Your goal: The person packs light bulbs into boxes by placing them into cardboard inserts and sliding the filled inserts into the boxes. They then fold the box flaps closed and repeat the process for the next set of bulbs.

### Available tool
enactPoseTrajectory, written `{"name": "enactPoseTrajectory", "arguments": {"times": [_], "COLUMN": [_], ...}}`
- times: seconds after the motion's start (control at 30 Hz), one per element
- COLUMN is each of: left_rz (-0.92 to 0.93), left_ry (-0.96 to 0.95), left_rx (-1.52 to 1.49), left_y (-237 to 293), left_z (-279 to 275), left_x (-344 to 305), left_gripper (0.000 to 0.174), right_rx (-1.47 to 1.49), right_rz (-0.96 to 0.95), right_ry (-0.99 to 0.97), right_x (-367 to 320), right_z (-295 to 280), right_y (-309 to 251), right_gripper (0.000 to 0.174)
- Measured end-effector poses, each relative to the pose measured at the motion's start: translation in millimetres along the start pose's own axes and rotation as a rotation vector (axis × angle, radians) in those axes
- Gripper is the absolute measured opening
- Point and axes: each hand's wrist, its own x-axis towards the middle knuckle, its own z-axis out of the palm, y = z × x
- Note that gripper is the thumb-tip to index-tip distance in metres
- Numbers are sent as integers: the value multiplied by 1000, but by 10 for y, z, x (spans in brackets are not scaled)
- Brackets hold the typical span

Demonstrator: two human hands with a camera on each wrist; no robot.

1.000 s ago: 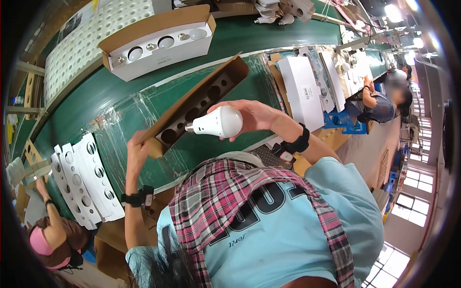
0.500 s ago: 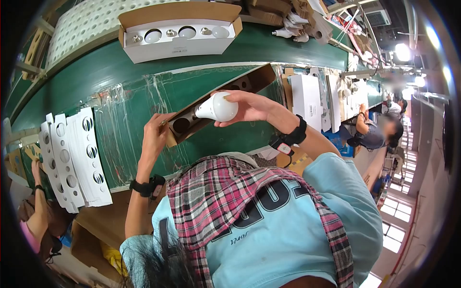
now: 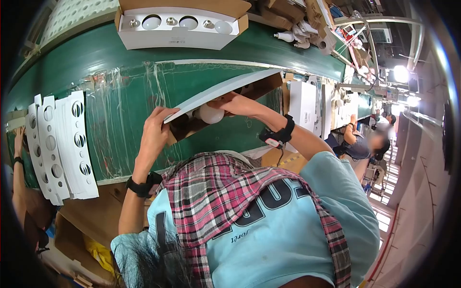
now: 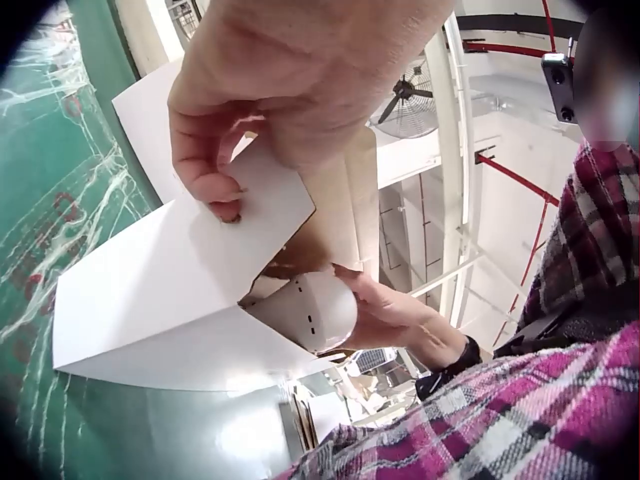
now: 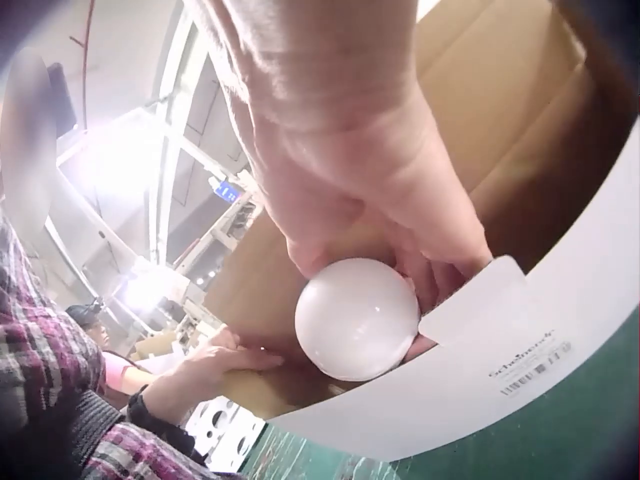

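Note:
A long cardboard box (image 3: 216,91), white outside and brown inside, is held tilted above the green table. My left hand (image 3: 153,132) grips its near left end, thumb and fingers pinching the white panel (image 4: 180,290) in the left wrist view. With my right hand (image 3: 240,104) I hold a white LED light bulb (image 3: 211,114) by its round dome, inside the box's opening. In the right wrist view the bulb's dome (image 5: 357,320) sits between my fingers, beside a small white flap (image 5: 475,300). The bulb's base end is hidden inside the box.
Another open box (image 3: 180,38) holding several bulbs stands at the back. Die-cut white cardboard inserts (image 3: 57,146) lie on the left, near another person's arm (image 3: 19,163). A closed white box (image 3: 302,105) stands to the right. Loose bulbs (image 3: 288,36) lie at the back right.
The box has rolled so its white outer panel now faces up toward the head camera. My right hand has moved the bulb from in front of the box into its opening.

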Motion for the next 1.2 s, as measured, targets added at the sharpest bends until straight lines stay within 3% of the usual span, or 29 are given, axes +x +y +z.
{"name": "enactPoseTrajectory", "arguments": {"times": [0.13,0.23,0.33,0.53,0.57,0.67,0.77,1.07,1.1,1.17,1.2], "left_rz": [-20,-26,-13,-48,-44,-13,-43,-10,-6,-24,-41], "left_ry": [-6,-10,3,-10,-11,5,-11,-10,-8,-15,-14], "left_rx": [-26,-34,-46,-53,-49,-51,-55,32,51,51,53], "left_y": [18,8,3,39,30,-15,42,68,60,83,90], "left_z": [-18,-15,-13,-3,-4,6,-12,6,6,15,12], "left_x": [1,10,-3,12,20,39,35,47,59,74,66], "left_gripper": [42,42,45,44,43,38,41,40,39,39,38], "right_rx": [51,-37,64,-305,-225,-406,-373,-667,-672,-842,-811], "right_rz": [27,-141,-214,-357,-393,-442,-332,-296,-158,-627,-795], "right_ry": [-92,-25,-41,98,46,53,-21,16,-67,-120,-11], "right_x": [203,224,189,181,272,368,361,226,166,485,401], "right_z": [21,94,145,360,360,328,229,205,112,-270,-432], "right_y": [92,128,118,175,258,331,276,271,106,722,690], "right_gripper": [48,44,41,43,47,47,49,67,58,38,33]}}
